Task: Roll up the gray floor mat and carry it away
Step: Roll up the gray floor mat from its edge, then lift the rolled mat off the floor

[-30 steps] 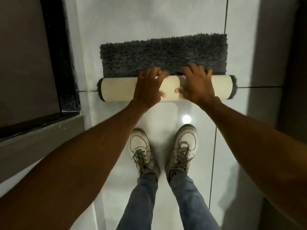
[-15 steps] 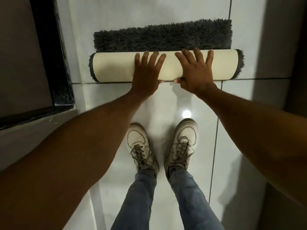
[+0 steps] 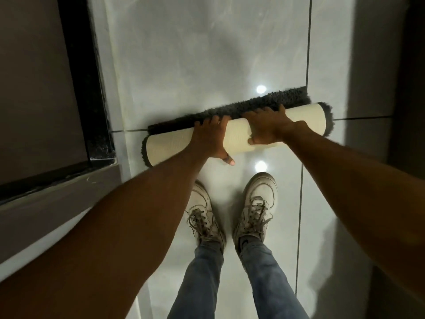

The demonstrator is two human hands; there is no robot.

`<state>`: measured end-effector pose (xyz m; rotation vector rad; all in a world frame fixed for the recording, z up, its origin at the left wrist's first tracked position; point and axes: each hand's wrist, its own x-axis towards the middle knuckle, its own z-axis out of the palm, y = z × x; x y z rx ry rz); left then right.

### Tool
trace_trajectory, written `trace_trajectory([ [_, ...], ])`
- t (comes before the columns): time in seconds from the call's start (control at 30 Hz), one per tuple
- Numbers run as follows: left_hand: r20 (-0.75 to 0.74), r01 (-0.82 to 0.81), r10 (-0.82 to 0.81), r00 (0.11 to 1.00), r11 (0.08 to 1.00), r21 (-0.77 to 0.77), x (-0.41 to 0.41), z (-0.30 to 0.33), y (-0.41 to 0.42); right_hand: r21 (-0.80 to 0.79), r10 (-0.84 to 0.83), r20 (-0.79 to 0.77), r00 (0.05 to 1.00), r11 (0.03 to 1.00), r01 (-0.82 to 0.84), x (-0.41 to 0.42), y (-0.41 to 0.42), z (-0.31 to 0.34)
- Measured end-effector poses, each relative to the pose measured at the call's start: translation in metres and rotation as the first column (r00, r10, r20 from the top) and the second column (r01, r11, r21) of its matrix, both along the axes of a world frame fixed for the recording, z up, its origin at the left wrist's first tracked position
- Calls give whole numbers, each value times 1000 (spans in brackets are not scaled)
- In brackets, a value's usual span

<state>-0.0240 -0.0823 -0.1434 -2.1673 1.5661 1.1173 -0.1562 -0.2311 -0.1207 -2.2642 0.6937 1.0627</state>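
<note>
The gray floor mat [image 3: 170, 146] is rolled into a cream-backed cylinder with shaggy dark pile showing at both ends and along its far edge. It lies slanted across the tiles, its right end farther away. My left hand [image 3: 210, 138] grips the roll near its middle, fingers over the top and thumb underneath. My right hand [image 3: 268, 127] grips it just to the right, fingers curled into the pile edge and thumb on the cream backing.
Glossy white floor tiles [image 3: 207, 54] stretch ahead. A dark door frame [image 3: 92, 88] and threshold run along the left. A dark wall [image 3: 409, 77] closes the right side. My two feet in white sneakers [image 3: 257, 203] stand just behind the roll.
The last flat strip of mat has been rolled in. My hands went from flat palms pressing the roll to curled grips around it, and the roll now lies slanted.
</note>
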Motion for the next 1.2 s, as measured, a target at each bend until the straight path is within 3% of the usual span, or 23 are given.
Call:
trace_trajectory([
  [0.07, 0, -7, 7, 1000, 1000, -7, 8, -5, -10, -121, -137, 257, 957, 978, 172, -8, 21, 8],
  [0.1, -14, -13, 13, 1000, 1000, 8, 13, -7, -15, -156, -223, 410, 885, 939, 308, -15, 36, 13],
  [0.17, -63, -27, 31, 998, 997, 67, 20, -9, -22, -78, -440, 634, 636, 782, 619, -30, 71, 21],
  [0.2, -90, -30, 38, 995, 995, 92, 23, -10, -25, 24, -573, 674, 466, 648, 761, -34, 88, 25],
  [0.23, -110, -32, 44, 993, 994, 107, 27, -11, -28, 158, -723, 646, 245, 440, 884, -34, 103, 26],
  [0.27, -121, -34, 48, 992, 993, 112, 29, -11, -30, 303, -855, 517, -39, 139, 943, -31, 113, 25],
  [0.3, -124, -35, 49, 991, 993, 113, 32, -11, -32, 398, -905, 269, -329, -206, 894, -27, 118, 22],
  [0.33, -122, -29, 43, 992, 993, 113, 34, -12, -33, 405, -852, -35, -523, -490, 772, -23, 118, 15],
  [0.37, -122, -24, 39, 992, 993, 119, 35, -12, -35, 385, -755, -292, -587, -655, 650, -21, 113, 9],
  [0.4, -122, -21, 38, 992, 990, 137, 37, -13, -37, 382, -675, -469, -570, -736, 558, -17, 106, 3],
  [0.43, -123, -24, 45, 991, 986, 166, 39, -13, -41, 398, -621, -563, -546, -782, 479, -14, 96, -1],
  [0.5, -129, -39, 68, 989, 976, 215, 43, -10, -49, 405, -534, -602, -593, -845, 349, -6, 81, -2],
  [0.63, -253, -152, 208, 945, 962, 225, 59, 30, -42, 393, -549, -543, -635, -835, 386, 16, 71, 54],
  [0.8, -430, -391, 414, 802, 909, 146, 107, 151, -44, 493, -800, -366, -475, -600, 630, 67, 42, 181],
  [0.9, -470, -515, 469, 748, 857, 37, 148, 218, -81, 547, -860, -275, -429, -507, 666, 111, -3, 247],
  [1.0, -489, -576, 463, 739, 811, -103, 196, 256, -140, 615, -950, -54, -307, -273, 740, 161, -72, 274],
  [1.2, -664, -702, 491, 564, 709, -72, 317, 295, -308, 602, -947, 308, 91, 267, 752, 282, -249, 296],
])
